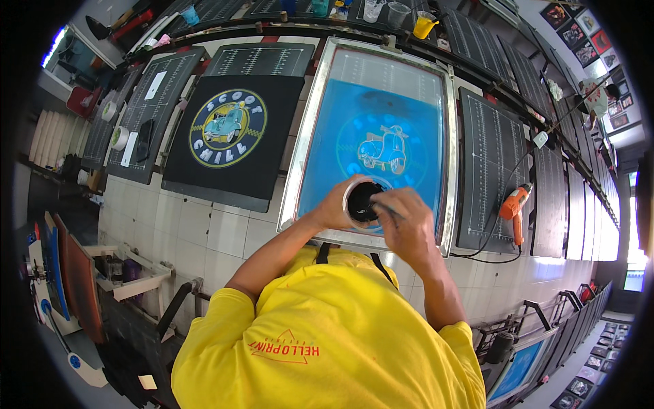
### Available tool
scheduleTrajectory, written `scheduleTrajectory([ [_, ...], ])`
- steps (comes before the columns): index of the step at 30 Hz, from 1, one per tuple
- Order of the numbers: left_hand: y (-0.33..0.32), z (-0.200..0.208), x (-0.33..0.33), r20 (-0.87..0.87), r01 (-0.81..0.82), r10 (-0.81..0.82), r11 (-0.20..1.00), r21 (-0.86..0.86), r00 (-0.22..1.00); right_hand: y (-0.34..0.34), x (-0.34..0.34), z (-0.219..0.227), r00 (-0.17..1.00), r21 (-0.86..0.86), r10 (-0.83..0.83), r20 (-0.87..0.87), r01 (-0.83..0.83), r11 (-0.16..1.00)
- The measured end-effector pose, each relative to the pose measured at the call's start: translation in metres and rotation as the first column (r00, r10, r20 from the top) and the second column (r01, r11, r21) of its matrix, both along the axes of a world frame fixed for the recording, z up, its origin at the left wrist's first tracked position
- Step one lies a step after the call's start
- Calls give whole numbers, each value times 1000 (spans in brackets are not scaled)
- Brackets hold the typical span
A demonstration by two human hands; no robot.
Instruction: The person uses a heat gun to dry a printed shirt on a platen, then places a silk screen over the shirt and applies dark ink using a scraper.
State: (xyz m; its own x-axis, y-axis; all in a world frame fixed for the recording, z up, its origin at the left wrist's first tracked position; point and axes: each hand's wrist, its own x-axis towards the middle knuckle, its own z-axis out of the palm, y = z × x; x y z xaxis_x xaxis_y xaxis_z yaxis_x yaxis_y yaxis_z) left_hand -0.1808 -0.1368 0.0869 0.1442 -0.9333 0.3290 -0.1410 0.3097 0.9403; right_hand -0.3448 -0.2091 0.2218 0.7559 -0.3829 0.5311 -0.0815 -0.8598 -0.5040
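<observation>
A clear round tub of black ink (362, 202) is gripped at its left side by my left hand (335, 206), above the near part of a screen printing frame. My right hand (407, 217) is closed around a thin stirring tool at the tub's right rim; the tool's lower end is hidden in the ink. Beneath both hands lies the metal-edged screen frame (297, 146), its blue mesh (327, 129) bearing a scooter design inside a circle. A dark smear crosses the mesh above the design.
Left of the screen, a black printed fabric (276, 129) with a scooter emblem covers a board. An orange heat gun (516, 203) with a cable rests on the right-hand board (480, 163). A phone (144, 140) and tape rolls (119, 138) sit at left. Cups, one yellow (424, 25), stand at the back.
</observation>
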Motion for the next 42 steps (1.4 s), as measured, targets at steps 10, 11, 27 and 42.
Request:
scheduleTrajectory([
  [10,-1,7,-1,-86,36,-27,994,100,996,-6,-15,6,992,326,-123,-29,125,937],
  [11,1,5,0,-101,44,-33,993,110,994,-9,-19,13,985,409,-167,-51,173,896],
  [27,5,8,12,-74,66,-60,995,79,995,-21,-14,29,993,340,-100,-69,118,933],
  [42,-15,21,19,321,-64,96,992,-107,942,-16,-22,-8,992,326,-120,24,106,939],
])
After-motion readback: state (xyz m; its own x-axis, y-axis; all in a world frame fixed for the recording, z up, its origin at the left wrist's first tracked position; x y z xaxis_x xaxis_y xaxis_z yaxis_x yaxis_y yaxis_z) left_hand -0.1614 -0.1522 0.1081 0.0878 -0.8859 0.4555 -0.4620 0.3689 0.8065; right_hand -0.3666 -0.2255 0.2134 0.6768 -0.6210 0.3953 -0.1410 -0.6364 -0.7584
